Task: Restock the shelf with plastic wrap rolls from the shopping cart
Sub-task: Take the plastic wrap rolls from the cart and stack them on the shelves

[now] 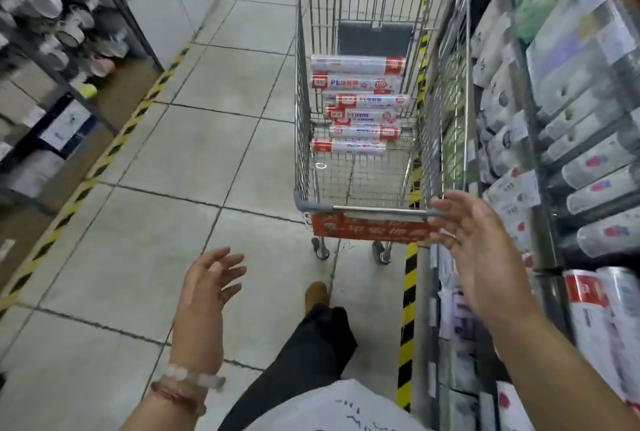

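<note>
A metal shopping cart [367, 211] stands in the aisle ahead of me, close to the right-hand shelf [550, 188]. Several plastic wrap rolls [356, 103] with red and white labels lie crosswise in its basket. My right hand [474, 243] is spread with straight fingers at the right end of the cart's near rim, its fingertips at the bar. My left hand [204, 295] hangs lower left over the floor, fingers relaxed and holding nothing, with bead bracelets on the wrist. More wrapped rolls [602, 320] sit on the shelf at lower right.
The right shelf carries packaged goods and rolls in rows. A left shelf [52, 60] holds bowls and boxes. Yellow-black floor tape [410, 309] runs along both shelf bases. My leg and brown shoe [317, 294] are just behind the cart on the tiled floor.
</note>
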